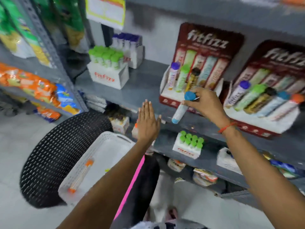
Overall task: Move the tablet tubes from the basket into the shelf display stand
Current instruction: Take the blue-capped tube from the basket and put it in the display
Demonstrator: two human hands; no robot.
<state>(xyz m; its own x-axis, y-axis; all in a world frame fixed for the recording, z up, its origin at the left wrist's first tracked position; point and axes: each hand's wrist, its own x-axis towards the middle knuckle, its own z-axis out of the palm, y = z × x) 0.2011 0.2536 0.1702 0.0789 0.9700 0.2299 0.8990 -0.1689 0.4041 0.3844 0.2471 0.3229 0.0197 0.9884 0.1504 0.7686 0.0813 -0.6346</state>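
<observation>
Head view, looking down at a grey metal shelf (145, 83) in a shop aisle. Right hand (206, 103) gripping a white tablet tube with a blue cap (180, 108) near its top end, fingers closed round it, tube hanging tilted just in front of the dark red cardboard display stand on the left (204, 52). Already standing in that stand's slots: a purple-capped tube (173, 75), a green-capped tube (182, 78) and a dark-capped gold tube (193, 80), leaning back side by side (two slots to their right looking unfilled, though blur making that hard to judge). Second dark red stand (272, 66) sitting just to the right, carrying five tubes in a row.

Left hand (147, 123) hovering flat and empty, fingers straight and together, palm away from the camera, above the far edge of the white woven plastic basket (79, 172). Lying in that basket: one white tube with orange caps (81, 176), near the left wall. Basket resting on a round black woven stool (54, 154). Thin red thread (227, 127) circling the right wrist.
</observation>
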